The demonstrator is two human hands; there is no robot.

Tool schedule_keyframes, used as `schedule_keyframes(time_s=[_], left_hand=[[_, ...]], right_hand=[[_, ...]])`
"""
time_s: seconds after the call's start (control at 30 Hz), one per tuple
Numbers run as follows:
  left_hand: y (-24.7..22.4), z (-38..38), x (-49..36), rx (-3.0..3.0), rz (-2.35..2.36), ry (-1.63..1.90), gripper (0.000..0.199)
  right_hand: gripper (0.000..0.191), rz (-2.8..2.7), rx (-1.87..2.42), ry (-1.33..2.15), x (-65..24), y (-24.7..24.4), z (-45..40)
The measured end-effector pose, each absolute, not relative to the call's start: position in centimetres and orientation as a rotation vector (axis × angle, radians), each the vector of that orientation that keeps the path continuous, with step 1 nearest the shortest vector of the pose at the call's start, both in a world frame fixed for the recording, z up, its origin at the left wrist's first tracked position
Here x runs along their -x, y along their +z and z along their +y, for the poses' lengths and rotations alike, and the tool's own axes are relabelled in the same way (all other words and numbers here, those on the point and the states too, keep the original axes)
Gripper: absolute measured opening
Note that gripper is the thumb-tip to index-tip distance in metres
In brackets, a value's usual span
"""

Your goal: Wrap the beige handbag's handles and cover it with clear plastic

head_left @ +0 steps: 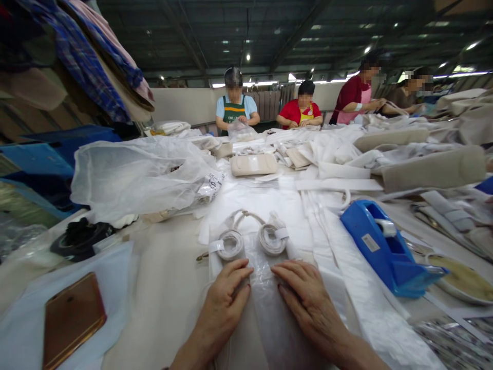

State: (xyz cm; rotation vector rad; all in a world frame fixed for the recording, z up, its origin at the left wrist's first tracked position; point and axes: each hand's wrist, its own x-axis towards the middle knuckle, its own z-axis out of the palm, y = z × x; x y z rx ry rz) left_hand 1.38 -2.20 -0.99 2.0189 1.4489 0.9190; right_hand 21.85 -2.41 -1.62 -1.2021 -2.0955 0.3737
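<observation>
My left hand (225, 298) rests with its fingers stretched out on the left side of a clear plastic sleeve (265, 308). Across from it my right hand (302, 293) lies the same way on the right side. The sleeve covers something pale beneath that I cannot make out. Just beyond my fingertips sit two coiled off-white straps, a left coil (230, 244) and a right coil (271, 239), each with a white paper band. A thin cord loop (246, 213) arches between the coils. White sheets (254, 198) lie flat behind them.
A blue tape dispenser (385, 246) stands to the right, near a round tape roll (464, 277). On the left lie a brown phone (73, 321) and a large translucent bag (131, 174). Beige padded pieces (254, 164) are heaped farther back. Several co-workers (235, 105) work across the table.
</observation>
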Motion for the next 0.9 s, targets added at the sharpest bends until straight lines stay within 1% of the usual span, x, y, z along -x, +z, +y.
schedule_keyframes(time_s=[0.1, 0.2, 0.3, 0.43, 0.57, 0.63, 0.9], left_hand=[[-1.1, -2.0, -1.7, -1.984, 1.467, 0.941, 0.027], [-1.2, -1.9, -1.7, -1.969, 1.466, 0.97, 0.026], [-1.3, -2.0, -1.6, -1.949, 1.479, 1.014, 0.026], [-1.5, -2.2, -1.6, -1.971, 1.462, 1.045, 0.033], [-1.8, -2.2, -1.6, -2.033, 1.428, 1.027, 0.036], [-1.9, -2.2, -1.6, -2.073, 1.405, 1.036, 0.036], [-1.8, -2.4, -2.1, -2.199, 1.402, 1.08, 0.026]], right_hand=[[0.037, -2.197, 1.163, 0.451, -21.2, -0.2, -1.8], [0.042, -2.318, 1.061, 0.577, -20.6, 0.8, -0.8], [0.036, -2.434, 0.966, 0.692, -20.0, 1.3, 0.2], [0.031, -2.494, 0.907, 0.777, -19.5, 1.4, 1.2], [0.017, -2.47, 0.898, 0.831, -19.5, 1.2, 1.8], [0.013, -2.453, 0.88, 0.851, -19.6, 1.0, 2.1], [0.011, -2.377, 0.686, 0.857, -20.4, 0.9, 2.4]])
